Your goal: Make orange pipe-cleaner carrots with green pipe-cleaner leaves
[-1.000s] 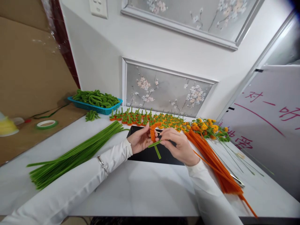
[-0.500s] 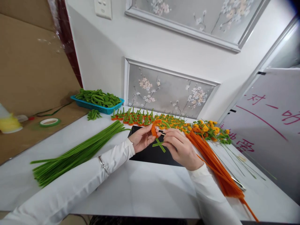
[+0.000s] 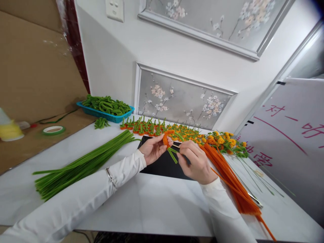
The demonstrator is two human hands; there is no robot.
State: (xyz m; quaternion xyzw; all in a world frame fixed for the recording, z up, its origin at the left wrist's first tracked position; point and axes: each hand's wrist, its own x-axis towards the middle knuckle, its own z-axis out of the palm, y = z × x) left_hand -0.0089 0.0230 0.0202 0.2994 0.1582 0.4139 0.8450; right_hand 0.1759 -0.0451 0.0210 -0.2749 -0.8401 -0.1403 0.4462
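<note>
left hand (image 3: pixel 152 151) pinches curled orange piece (image 3: pixel 165 139), long axis roughly upright; right hand (image 3: pixel 194 161), just right of it, pinches thin stick (image 3: pixel 175 145) aimed left toward piece

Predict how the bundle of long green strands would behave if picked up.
The green bundle would probably splay, as one strand strays at its left end and no tie shows. It may feel light, its strands being thin. They likely bend easily, as similar green pieces in the blue basket lie curved.
</note>
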